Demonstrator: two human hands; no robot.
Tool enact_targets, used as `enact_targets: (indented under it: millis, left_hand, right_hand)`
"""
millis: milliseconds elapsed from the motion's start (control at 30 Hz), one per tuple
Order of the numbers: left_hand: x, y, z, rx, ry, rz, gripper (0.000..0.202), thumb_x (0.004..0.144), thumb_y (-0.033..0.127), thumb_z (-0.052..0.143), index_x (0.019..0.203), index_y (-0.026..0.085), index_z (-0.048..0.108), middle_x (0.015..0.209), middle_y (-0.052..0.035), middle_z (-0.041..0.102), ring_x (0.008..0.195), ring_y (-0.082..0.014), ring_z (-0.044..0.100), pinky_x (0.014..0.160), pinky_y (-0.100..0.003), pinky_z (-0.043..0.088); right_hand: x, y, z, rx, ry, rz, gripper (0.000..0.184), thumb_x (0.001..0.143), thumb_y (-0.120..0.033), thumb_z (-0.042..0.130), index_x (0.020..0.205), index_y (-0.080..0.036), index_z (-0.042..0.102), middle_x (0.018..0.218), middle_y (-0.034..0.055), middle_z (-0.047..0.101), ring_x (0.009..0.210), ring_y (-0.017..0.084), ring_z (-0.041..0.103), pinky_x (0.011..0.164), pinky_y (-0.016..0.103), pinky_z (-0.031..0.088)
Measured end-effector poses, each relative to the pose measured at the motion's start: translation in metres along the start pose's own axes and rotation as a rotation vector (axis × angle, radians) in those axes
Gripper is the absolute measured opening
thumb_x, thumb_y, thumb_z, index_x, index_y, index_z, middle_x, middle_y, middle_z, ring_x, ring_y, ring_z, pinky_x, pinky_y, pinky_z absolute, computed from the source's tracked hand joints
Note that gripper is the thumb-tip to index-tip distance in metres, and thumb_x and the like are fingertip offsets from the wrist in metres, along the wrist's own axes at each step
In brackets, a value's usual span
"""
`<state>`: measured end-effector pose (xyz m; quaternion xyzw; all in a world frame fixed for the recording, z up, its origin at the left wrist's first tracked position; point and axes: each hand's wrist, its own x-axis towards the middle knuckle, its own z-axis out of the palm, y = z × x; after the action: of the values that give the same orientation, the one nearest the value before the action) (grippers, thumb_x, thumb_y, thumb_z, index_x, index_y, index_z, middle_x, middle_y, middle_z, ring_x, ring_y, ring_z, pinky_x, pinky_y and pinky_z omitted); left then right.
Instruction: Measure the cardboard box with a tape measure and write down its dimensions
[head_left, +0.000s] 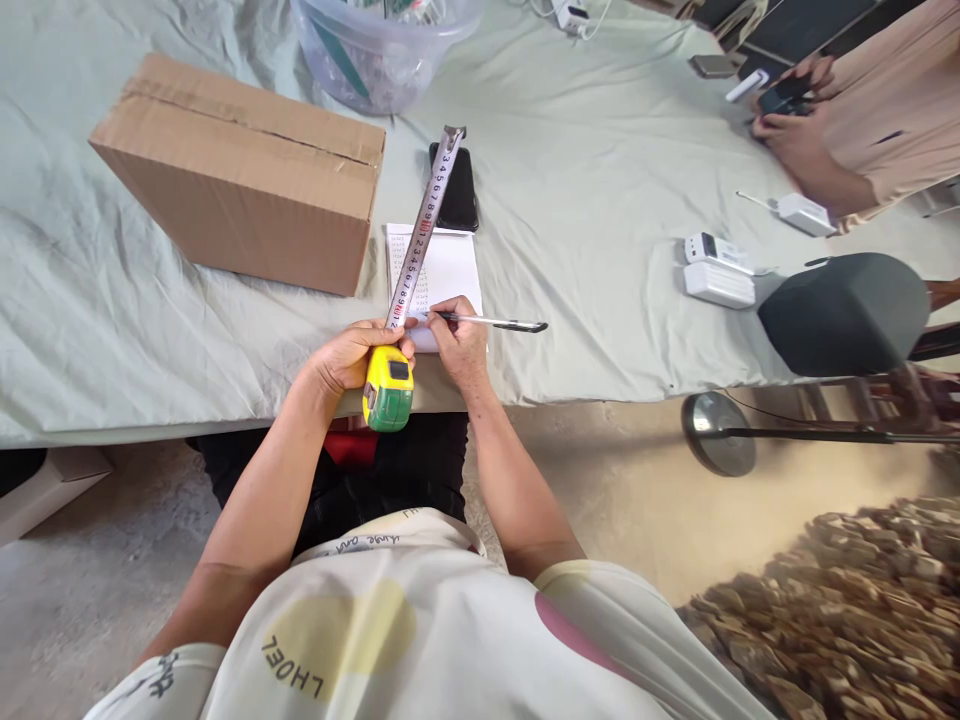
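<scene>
My left hand point(352, 352) is closed around a yellow and green tape measure point(389, 390) at the table's front edge. Its metal blade is pulled out and slants up over a notepad point(454, 265) and a black phone point(459, 195). In my right hand point(461, 345) is a pen point(510, 323), its tip low over the notepad near the blade. Rows of small handwriting run down the left side of the page. A closed cardboard box point(247, 185) stands to the left of the notepad.
A clear plastic tub point(390, 60) with mixed items stands behind the box. White devices point(718, 270) and a dark grey rounded object point(847, 315) are at the right. Another person's hands point(795, 115) hold a dark device at the far right. Firewood-like pieces point(840, 610) lie on the floor.
</scene>
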<state>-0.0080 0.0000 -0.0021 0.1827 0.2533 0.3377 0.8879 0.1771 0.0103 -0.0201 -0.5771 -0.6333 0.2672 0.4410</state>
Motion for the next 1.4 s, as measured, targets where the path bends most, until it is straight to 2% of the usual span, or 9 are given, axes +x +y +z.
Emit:
enact_targets:
  millis: [233, 667, 933, 1267, 1400]
  left_hand:
    - [-0.0005, 0.0009, 0.0009, 0.010, -0.003, -0.006, 0.022, 0.084, 0.010, 0.060, 0.106, 0.007, 0.063, 0.067, -0.0065, 0.067, 0.061, -0.0212, 0.067, 0.059, -0.033, 0.057]
    - [-0.0003, -0.0012, 0.0007, -0.001, 0.002, -0.008, 0.024, 0.083, 0.010, 0.064, 0.107, 0.007, 0.064, 0.069, -0.0067, 0.068, 0.063, -0.0199, 0.067, 0.060, -0.031, 0.057]
    - [-0.0007, 0.0001, 0.0010, 0.001, -0.004, -0.007, 0.025, 0.082, 0.010, 0.064, 0.107, 0.008, 0.064, 0.068, -0.0064, 0.068, 0.062, -0.0205, 0.067, 0.059, -0.032, 0.057]
    - [-0.0018, 0.0008, 0.0031, 0.021, 0.011, -0.014, 0.023, 0.081, 0.010, 0.065, 0.104, 0.009, 0.064, 0.067, -0.0064, 0.068, 0.060, -0.0192, 0.067, 0.059, -0.030, 0.056]
    - [-0.0024, 0.0016, 0.0037, 0.028, 0.008, -0.015, 0.024, 0.080, 0.011, 0.066, 0.104, 0.009, 0.063, 0.068, -0.0056, 0.068, 0.060, -0.0195, 0.067, 0.059, -0.030, 0.056]
  right_hand:
    - [-0.0001, 0.0003, -0.0002, -0.025, -0.024, -0.017, 0.009, 0.084, -0.032, 0.057, 0.081, -0.024, 0.058, 0.077, -0.0011, 0.067, 0.069, 0.017, 0.061, 0.068, 0.031, 0.047]
    - [-0.0008, 0.0018, 0.0005, 0.006, 0.038, -0.023, 0.009, 0.083, -0.032, 0.057, 0.081, -0.023, 0.058, 0.076, -0.0009, 0.067, 0.068, 0.017, 0.061, 0.067, 0.031, 0.048]
    - [-0.0002, 0.0011, 0.0013, -0.027, 0.016, -0.007, 0.009, 0.084, -0.032, 0.057, 0.082, -0.024, 0.058, 0.079, -0.0001, 0.068, 0.070, 0.018, 0.062, 0.069, 0.032, 0.049]
    - [-0.0009, 0.0032, 0.0016, -0.039, 0.016, -0.032, 0.006, 0.083, -0.028, 0.056, 0.079, -0.023, 0.055, 0.073, -0.0016, 0.065, 0.065, 0.016, 0.059, 0.064, 0.031, 0.045]
    - [-0.0021, 0.0033, 0.0013, -0.034, 0.069, -0.039, 0.007, 0.083, -0.029, 0.055, 0.079, -0.024, 0.055, 0.072, -0.0019, 0.064, 0.066, 0.016, 0.059, 0.065, 0.030, 0.047]
